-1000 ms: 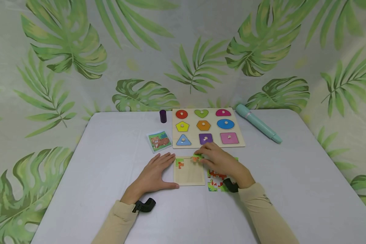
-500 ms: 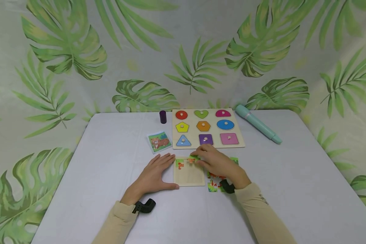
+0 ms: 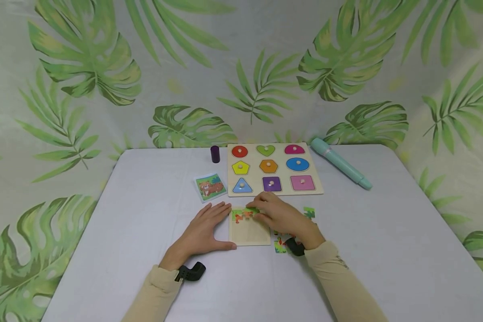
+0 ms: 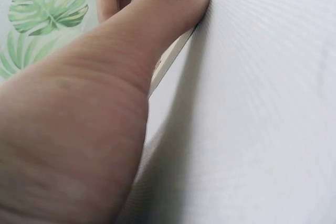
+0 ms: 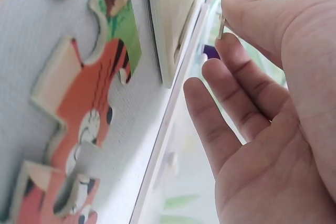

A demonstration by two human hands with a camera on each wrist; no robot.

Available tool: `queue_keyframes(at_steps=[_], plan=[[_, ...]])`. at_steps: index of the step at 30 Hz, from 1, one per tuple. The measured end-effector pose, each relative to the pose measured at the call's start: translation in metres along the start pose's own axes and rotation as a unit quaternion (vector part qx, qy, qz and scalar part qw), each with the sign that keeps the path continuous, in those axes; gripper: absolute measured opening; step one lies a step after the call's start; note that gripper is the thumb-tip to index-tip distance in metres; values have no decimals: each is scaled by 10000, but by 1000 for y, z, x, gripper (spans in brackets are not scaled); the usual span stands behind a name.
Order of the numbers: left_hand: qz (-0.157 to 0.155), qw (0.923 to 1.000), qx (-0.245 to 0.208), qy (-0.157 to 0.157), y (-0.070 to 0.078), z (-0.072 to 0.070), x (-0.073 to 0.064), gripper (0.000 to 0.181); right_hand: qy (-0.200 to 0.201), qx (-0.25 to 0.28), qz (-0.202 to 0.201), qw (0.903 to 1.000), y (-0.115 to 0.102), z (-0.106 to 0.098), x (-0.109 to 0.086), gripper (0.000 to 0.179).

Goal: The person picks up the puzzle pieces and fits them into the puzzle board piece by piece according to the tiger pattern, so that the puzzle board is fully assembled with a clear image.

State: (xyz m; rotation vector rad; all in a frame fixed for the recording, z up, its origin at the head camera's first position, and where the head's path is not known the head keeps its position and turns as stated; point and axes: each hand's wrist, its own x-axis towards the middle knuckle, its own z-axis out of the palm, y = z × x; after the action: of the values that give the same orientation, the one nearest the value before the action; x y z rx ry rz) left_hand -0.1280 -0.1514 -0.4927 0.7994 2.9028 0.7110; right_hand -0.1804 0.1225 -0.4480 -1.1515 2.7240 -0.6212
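No words, numbers or brand names can be read in any of the views. The one mark that may be lettering is a small, dark print (image 3: 341, 262) on the long beige fabric sleeve (image 3: 342, 281) at the near right of the white desk (image 3: 406, 232); it sits along the sleeve's outer side, too small and blurred to make out.

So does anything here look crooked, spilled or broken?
Two things lie slanted: the picture card and the teal stick, both out of line with the shape board between them. The puzzle tray looks square; nothing seems spilled or broken.
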Motion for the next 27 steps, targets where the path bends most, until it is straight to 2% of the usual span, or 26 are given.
queue_keyframes(at_steps=[20, 27], plan=[[-38, 10000, 19, -42, 2, 1, 0, 109, -158, -80, 67, 9998, 0, 8, 4, 32], [-73, 9999, 74, -60, 1, 0, -1, 110, -48, -135, -164, 9998, 0, 9, 5, 29]])
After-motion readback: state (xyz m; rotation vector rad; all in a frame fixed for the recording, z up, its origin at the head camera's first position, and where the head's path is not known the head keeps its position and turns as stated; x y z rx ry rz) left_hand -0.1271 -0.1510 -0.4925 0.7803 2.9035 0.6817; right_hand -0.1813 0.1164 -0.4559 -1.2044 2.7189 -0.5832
